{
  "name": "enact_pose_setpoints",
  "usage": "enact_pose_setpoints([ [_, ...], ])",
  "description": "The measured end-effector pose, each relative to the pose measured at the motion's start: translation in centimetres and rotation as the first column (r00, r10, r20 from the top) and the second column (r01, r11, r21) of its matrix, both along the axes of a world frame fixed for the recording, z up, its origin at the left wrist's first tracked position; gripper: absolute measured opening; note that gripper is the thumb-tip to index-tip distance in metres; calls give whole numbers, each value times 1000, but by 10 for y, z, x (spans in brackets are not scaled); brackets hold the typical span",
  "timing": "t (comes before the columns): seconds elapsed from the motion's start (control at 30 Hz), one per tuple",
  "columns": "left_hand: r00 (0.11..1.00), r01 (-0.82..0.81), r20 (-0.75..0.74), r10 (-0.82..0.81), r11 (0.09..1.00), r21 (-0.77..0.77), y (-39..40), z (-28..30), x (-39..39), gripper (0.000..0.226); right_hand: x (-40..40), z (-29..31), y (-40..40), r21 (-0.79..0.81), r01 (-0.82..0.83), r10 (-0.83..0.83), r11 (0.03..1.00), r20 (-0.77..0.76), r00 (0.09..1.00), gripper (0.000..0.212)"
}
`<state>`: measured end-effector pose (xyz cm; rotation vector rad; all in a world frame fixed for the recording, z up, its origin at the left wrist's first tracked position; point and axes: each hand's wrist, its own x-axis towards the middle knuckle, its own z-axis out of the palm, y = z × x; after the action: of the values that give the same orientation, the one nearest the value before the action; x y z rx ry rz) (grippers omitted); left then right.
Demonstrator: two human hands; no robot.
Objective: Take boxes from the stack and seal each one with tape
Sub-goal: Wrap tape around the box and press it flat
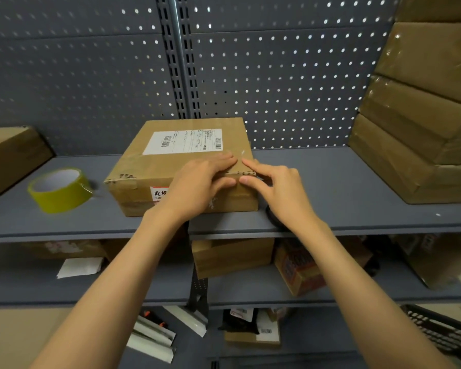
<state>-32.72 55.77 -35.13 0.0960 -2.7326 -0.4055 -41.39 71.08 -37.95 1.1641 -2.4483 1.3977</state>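
Box (181, 166) sits on the shelf (330, 187), mid-frame, label up. Left hand (201, 186) lies flat, fingers straight, pressing the near right top edge. Right hand (273, 186) beside it, fingers extended, touching the same corner, where the tape edge looks ragged. Tape roll (60, 190) stands apart to the left; stack (421, 115) at right. Box looks stiff cardboard, likely light, slightly worn; best held by opposite side faces, not the flap seam.

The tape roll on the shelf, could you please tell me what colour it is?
The tape roll is yellowish-green with a white core, seen in the head view.
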Motion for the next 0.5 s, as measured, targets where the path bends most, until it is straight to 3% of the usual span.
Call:
enact_pose_setpoints([
  [0.17,993,73,100,-66,995,-70,0,9,1,56,15,-13,-5,10,59,-60,998,102,993,68],
  [0.37,993,87,99,-65,968,-237,0,7,-2,55,17,-21,-11,108,110,-115,988,39,993,63],
  [0.5,997,82,23,-79,968,-235,-3,-2,-2,50,12,-22,-9,27,146,-146,989,23,989,59],
])
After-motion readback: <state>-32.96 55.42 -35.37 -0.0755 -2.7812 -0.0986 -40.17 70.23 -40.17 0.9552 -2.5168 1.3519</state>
